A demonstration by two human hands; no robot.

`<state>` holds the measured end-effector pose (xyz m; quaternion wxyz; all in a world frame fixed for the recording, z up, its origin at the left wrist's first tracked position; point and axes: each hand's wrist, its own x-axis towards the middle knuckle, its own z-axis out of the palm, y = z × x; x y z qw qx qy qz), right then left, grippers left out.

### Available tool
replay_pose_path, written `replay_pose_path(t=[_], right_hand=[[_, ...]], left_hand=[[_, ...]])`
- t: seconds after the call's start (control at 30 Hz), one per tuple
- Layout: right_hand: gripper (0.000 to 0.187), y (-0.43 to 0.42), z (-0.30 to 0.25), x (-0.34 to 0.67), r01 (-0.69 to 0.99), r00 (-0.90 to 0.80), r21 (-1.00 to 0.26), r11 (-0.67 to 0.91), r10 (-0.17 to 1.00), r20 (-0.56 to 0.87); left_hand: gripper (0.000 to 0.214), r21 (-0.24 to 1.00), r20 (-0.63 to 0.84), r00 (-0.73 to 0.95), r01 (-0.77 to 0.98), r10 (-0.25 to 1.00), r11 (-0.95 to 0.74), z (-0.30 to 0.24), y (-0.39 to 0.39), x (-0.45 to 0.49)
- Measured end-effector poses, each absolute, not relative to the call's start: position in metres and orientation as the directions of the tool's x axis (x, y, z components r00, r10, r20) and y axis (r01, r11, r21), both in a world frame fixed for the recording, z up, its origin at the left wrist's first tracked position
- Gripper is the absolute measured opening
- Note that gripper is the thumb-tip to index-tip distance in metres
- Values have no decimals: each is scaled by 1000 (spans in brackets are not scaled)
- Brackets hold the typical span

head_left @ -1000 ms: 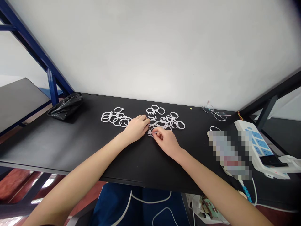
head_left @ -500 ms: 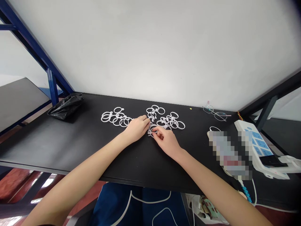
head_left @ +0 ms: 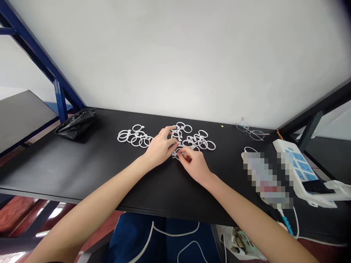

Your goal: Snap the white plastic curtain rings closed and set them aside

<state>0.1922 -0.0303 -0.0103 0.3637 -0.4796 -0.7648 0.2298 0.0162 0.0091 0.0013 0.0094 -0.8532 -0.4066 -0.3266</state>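
Note:
Several white plastic rings lie on a black table [head_left: 82,164], in one cluster at the left [head_left: 134,137] and another at the centre [head_left: 197,140]. My right hand [head_left: 193,164] is closed, pinching a white ring [head_left: 178,151] just in front of the centre cluster. My left hand [head_left: 161,146] rests beside it with fingers spread, the fingertips reaching over the near rings of the centre cluster and touching the same ring from the left.
A crumpled black plastic bag [head_left: 76,123] sits at the table's left end. Wire-framed glasses [head_left: 251,131] lie near the back wall. A white power strip with blue sockets [head_left: 298,164] and cables lie at the right. Blue metal frame posts [head_left: 59,100] stand at the left.
My left hand has opened its fingers and stretched them forward over the centre rings. My right hand has stayed in place, still pinching the ring.

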Motion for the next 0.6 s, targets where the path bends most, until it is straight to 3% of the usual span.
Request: replay_pose_path(t=[0.33,0.6], right_hand=[[11,-30,-11,192,569,-276,-691,445,895,349],[12,-32,-8,191,557,-264,-693,459,888,376]], left_hand=[[25,277,544,472,680,694,-679,0,10,16],[10,322,509,463,680,726,-659,7,8,16]])
